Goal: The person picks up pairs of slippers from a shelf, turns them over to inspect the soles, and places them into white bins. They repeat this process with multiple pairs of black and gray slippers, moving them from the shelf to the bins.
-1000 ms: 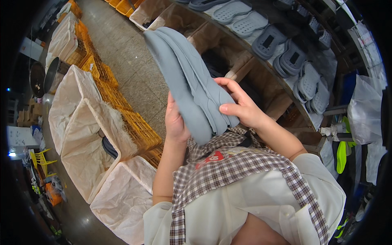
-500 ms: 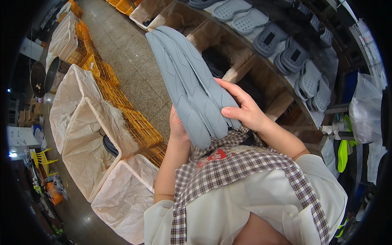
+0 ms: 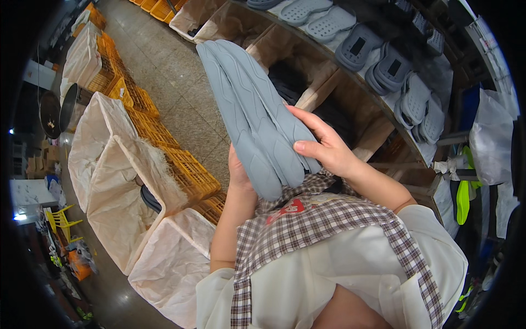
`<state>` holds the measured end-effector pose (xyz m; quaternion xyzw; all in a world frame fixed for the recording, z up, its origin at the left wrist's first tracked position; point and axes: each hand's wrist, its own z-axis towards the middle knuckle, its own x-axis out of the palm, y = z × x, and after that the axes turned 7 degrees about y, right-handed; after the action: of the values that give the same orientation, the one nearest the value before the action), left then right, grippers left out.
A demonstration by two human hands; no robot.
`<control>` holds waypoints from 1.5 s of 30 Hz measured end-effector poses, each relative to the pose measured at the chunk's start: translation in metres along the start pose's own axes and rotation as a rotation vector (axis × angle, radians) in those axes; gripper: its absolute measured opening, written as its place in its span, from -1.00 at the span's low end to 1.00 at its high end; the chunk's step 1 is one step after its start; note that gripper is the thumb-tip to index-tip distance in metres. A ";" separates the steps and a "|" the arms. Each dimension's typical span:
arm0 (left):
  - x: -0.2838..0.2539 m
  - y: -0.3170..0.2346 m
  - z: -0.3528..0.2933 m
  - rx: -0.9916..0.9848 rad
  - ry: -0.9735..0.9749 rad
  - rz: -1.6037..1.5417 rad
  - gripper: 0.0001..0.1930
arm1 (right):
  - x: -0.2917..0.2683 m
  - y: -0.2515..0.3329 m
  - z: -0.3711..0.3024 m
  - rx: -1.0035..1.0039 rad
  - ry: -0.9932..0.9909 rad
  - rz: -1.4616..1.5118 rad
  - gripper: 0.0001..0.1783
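Observation:
A stack of several grey shoe soles (image 3: 249, 115), pressed together and seen edge-on, is held up in front of my body. Wavy lines run along their sides. My right hand (image 3: 324, 143) grips the near right part, thumb on top and fingers along the far side. From below and the left, my left hand (image 3: 239, 171) supports the near end; most of its fingers are hidden behind the stack. To the right, a shelf carries pairs of grey soles (image 3: 331, 24) with holes and darker grey soles (image 3: 359, 46) with a black patch.
On the left stand cloth-lined crates (image 3: 118, 203), one with dark soles (image 3: 150, 198) inside, beside a row of yellow plastic baskets (image 3: 189, 170). Lined bins (image 3: 307, 68) with dark contents sit under the shelf. A clear plastic bag (image 3: 490, 137) hangs at the right, near a bright green strip (image 3: 463, 205).
Both hands keep the same grip on the stack, which has barely moved. The surroundings shift slightly in the picture as the view turns a little.

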<state>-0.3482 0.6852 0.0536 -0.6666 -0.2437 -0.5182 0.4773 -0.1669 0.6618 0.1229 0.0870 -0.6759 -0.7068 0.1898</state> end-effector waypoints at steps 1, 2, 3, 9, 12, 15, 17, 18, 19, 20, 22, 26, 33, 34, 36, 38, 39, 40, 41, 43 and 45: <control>-0.004 0.001 -0.002 -0.013 -0.025 -0.006 -0.50 | 0.000 -0.001 0.000 -0.007 -0.001 -0.005 -0.27; -0.010 0.003 -0.003 -0.022 -0.008 -0.028 -0.49 | -0.001 -0.001 -0.001 0.031 0.004 0.075 -0.27; -0.016 0.003 -0.005 -0.050 -0.096 -0.013 -0.50 | 0.000 -0.002 -0.001 0.070 0.001 0.159 -0.27; -0.054 0.019 -0.002 -0.189 -0.272 0.319 -0.50 | -0.034 0.003 -0.034 0.097 -0.179 0.006 -0.35; -0.062 0.022 0.000 -0.226 -0.275 0.370 -0.50 | -0.075 0.003 -0.079 -0.132 -0.550 -0.166 -0.53; -0.066 0.020 0.011 -0.252 -0.245 0.389 -0.50 | -0.152 0.005 -0.143 -0.382 -1.342 -0.364 -0.57; -0.067 0.020 0.019 -0.264 -0.228 0.398 -0.50 | -0.209 0.010 -0.190 -0.287 -1.824 -0.426 -0.51; -0.066 0.022 0.023 -0.269 -0.227 0.403 -0.50 | -0.235 0.013 -0.210 -0.141 -1.870 -0.432 -0.53; -0.065 0.022 0.025 -0.273 -0.222 0.407 -0.50 | -0.254 0.012 -0.224 0.042 -1.959 -0.395 -0.53; -0.064 0.024 0.027 -0.279 -0.220 0.408 -0.50 | -0.268 0.008 -0.234 0.092 -1.780 -0.279 -0.54; -0.060 0.027 0.029 -0.284 -0.213 0.413 -0.49 | -0.293 0.006 -0.246 0.256 -1.490 0.028 -0.55; -0.054 0.029 0.025 -0.296 -0.223 0.427 -0.49 | -0.331 0.012 -0.244 0.390 -1.340 0.449 -0.62; -0.052 0.030 0.022 -0.307 -0.221 0.434 -0.49 | -0.338 0.022 -0.262 0.547 -1.317 0.460 -0.63; -0.052 0.029 0.021 -0.306 -0.219 0.433 -0.49 | -0.334 0.025 -0.261 0.578 -1.268 0.441 -0.57; -0.050 0.030 0.022 -0.303 -0.208 0.434 -0.48 | -0.328 0.031 -0.255 0.668 -1.230 0.335 -0.57; -0.048 0.030 0.024 -0.303 -0.188 0.436 -0.48 | -0.322 0.034 -0.245 0.689 -1.188 0.302 -0.55; -0.047 0.030 0.025 -0.300 -0.181 0.432 -0.48 | -0.318 0.036 -0.239 0.656 -1.222 0.299 -0.55; -0.045 0.031 0.027 -0.299 -0.172 0.429 -0.48 | -0.316 0.036 -0.235 0.621 -1.232 0.298 -0.55; -0.044 0.031 0.027 -0.299 -0.165 0.427 -0.48 | -0.314 0.035 -0.231 0.589 -1.233 0.298 -0.54; -0.041 0.032 0.029 -0.300 -0.146 0.420 -0.48 | -0.311 0.032 -0.225 0.483 -1.235 0.304 -0.53; -0.039 0.033 0.028 -0.300 -0.131 0.420 -0.48 | -0.305 0.029 -0.221 0.368 -1.267 0.347 -0.55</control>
<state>-0.3217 0.7028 0.0045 -0.7980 -0.0510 -0.3938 0.4533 0.1999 0.5754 0.0954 -0.4225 -0.7699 -0.4540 -0.1500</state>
